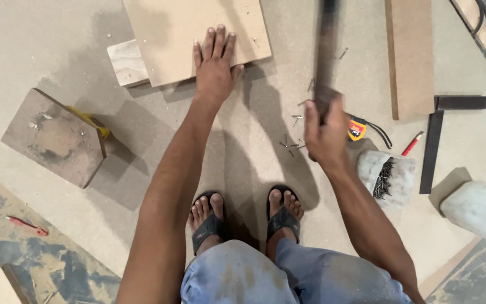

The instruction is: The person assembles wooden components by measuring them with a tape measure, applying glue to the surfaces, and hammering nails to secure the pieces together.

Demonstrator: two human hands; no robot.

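- The right hand (pixel 324 135) is gripping a dark hammer handle (pixel 326 53), blurred, rising over the floor just right of the light board (pixel 187 28).
- The left hand (pixel 215 65) is lying open and flat, pressing on the near edge of that board.
- A small wood block (pixel 126 62) is touching the board's left side.
- Loose nails (pixel 293 135) are lying scattered between the hands; more nails are sitting in a white pouch (pixel 386 177) beside the right wrist.
- A tape measure (pixel 357 129), red pencil (pixel 412 143), metal square (pixel 440 129) and long plank (pixel 410 56) are lying to the right.
- Sandalled feet are standing on a dusty sheet floor (pixel 40 45).
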